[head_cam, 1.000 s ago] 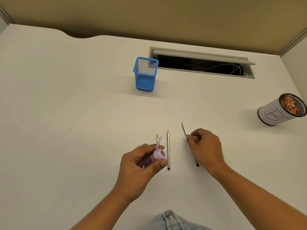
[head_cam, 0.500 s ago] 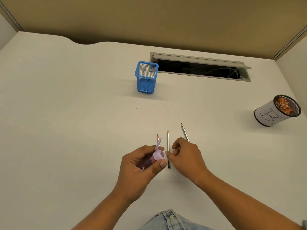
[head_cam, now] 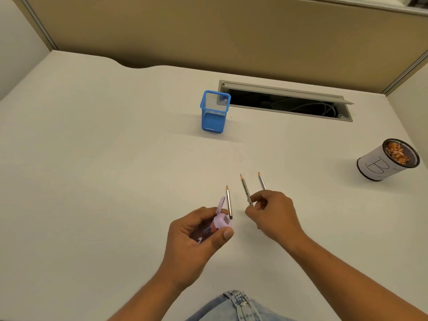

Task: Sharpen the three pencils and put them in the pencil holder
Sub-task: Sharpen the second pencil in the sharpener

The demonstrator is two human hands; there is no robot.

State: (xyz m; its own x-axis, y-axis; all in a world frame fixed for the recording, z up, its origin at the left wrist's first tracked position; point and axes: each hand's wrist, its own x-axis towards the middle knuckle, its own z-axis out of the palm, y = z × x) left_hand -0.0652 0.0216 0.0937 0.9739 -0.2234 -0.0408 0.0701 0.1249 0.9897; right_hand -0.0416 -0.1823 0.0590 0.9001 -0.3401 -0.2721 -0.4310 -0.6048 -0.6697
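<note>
Down at the near edge of the table (head_cam: 92, 181), a patch of denim (head_cam: 236, 306), and just beyond it both hands are at work. The left hand (head_cam: 199, 235) is curled round the sharpener (head_cam: 221, 222), thumb clamped across its front, lilac lid flipped up and open. Touching that lid lies the left pencil (head_cam: 228, 201), flat on the table, tip pointing to the far edge. The right hand (head_cam: 272, 213) pinches the middle pencil (head_cam: 245, 189) between thumb and forefinger, low on the shaft, and the pencil is tilted. Whether its back end has left the surface, I cannot tell. Just beside it the right pencil (head_cam: 262, 181) pokes out from behind the knuckles.

This looks like the pick-up for sharpening. To do it well, I would say: turn the tip toward the sharpener's mouth, line the shaft up straight with the hole, hold the sharpener steady and twist lightly so the lead does not snap.

Well beyond, mid-table toward the far edge, the blue mesh pencil holder (head_cam: 214, 112) stands upright with no pencil in it. The white cup (head_cam: 384, 162) of shavings sits by the right edge, and the cable slot (head_cam: 284, 100) gapes along the far edge.
</note>
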